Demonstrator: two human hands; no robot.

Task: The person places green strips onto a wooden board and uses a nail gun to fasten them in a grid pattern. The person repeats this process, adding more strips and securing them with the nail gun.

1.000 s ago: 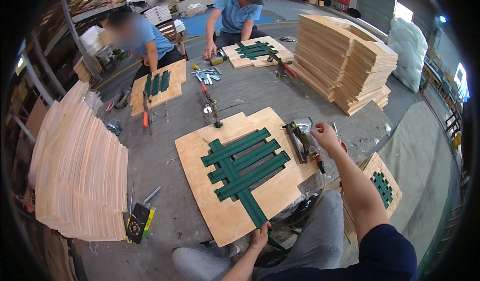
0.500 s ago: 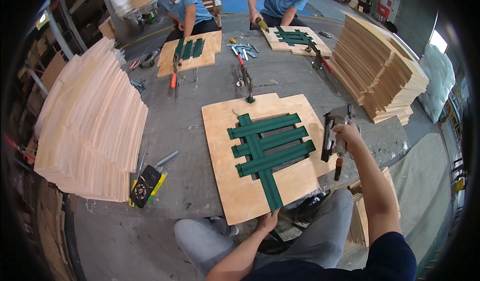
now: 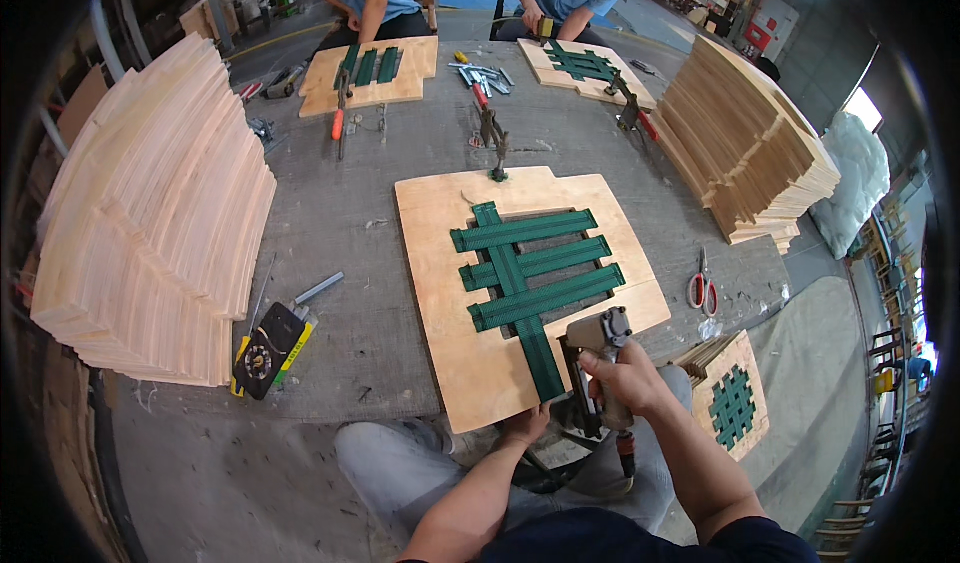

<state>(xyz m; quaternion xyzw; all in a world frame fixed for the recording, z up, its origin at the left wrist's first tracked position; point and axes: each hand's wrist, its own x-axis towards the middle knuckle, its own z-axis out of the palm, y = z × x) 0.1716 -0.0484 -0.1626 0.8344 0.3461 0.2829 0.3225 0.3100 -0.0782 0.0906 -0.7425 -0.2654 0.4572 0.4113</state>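
Note:
In front of me lies a pale plywood panel (image 3: 450, 363) with green webbing straps woven over its cut-out. Three straps run crosswise, and one lengthwise strap (image 3: 538, 355) comes down to the near edge. There my left hand (image 3: 527, 425) is closed at the strap's end, thumb near the top, fingers partly hidden under the panel. My right hand (image 3: 630, 378) grips a pneumatic staple gun (image 3: 598, 335), its hose hanging below the handle. The gun is over the panel's near right corner, beside the lengthwise strap; whether its nose touches anything is hidden.
Tall plywood stacks (image 3: 150, 233) (image 3: 745, 143) flank the table. A toggle clamp (image 3: 495, 138) holds the panel's far edge. Red-handled scissors (image 3: 703, 288) lie right, a tape measure (image 3: 270, 353) left. Two co-workers sit opposite with similar panels (image 3: 410, 83). Another woven panel (image 3: 735, 403) leans lower right.
My right hand has brought the staple gun from right of the panel down and left to its near edge. Scissors now show on the table. My left hand stays at the strap's end.

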